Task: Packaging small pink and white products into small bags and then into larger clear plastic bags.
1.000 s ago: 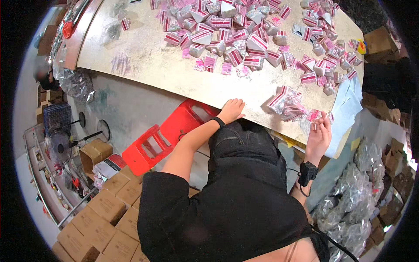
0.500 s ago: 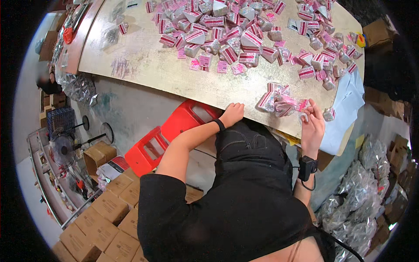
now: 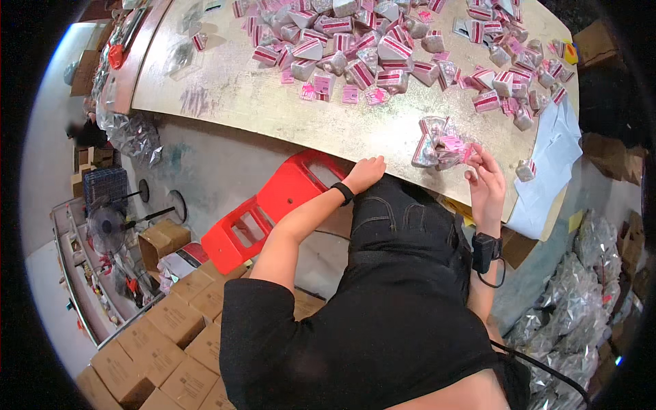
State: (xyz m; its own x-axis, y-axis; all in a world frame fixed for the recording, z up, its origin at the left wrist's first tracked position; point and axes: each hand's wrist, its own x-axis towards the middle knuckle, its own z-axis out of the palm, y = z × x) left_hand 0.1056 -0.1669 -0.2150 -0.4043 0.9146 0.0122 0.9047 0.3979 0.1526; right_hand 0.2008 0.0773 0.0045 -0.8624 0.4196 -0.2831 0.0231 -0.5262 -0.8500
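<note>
A small cluster of clear packets [image 3: 430,147] with pink-and-white striped labels lies near the table's front edge. At its right end my right hand [image 3: 486,176] pinches a pink card tag [image 3: 463,153] between thumb and fingers; the other fingers are loosely curled. My left hand [image 3: 366,173] rests closed over the front edge of the table, its fingers bent and their undersides hidden. Beyond the cluster spreads a big heap of similar packets [image 3: 335,63], with a second heap [image 3: 509,82] to the right. A single packet [image 3: 525,170] sits to the right of my right hand.
The worn table [image 3: 239,113] has pale sheets [image 3: 547,171] hanging over its right corner. Red plastic stools [image 3: 273,205] stand below its edge. Cartons [image 3: 164,342] are stacked at lower left near a fan [image 3: 107,230]. Bags of silvery film [image 3: 564,294] lie at right.
My right hand has shifted slightly and its fingers have closed in on the pink tag by the cluster. The view has moved a little; my left hand stays at the table edge.
</note>
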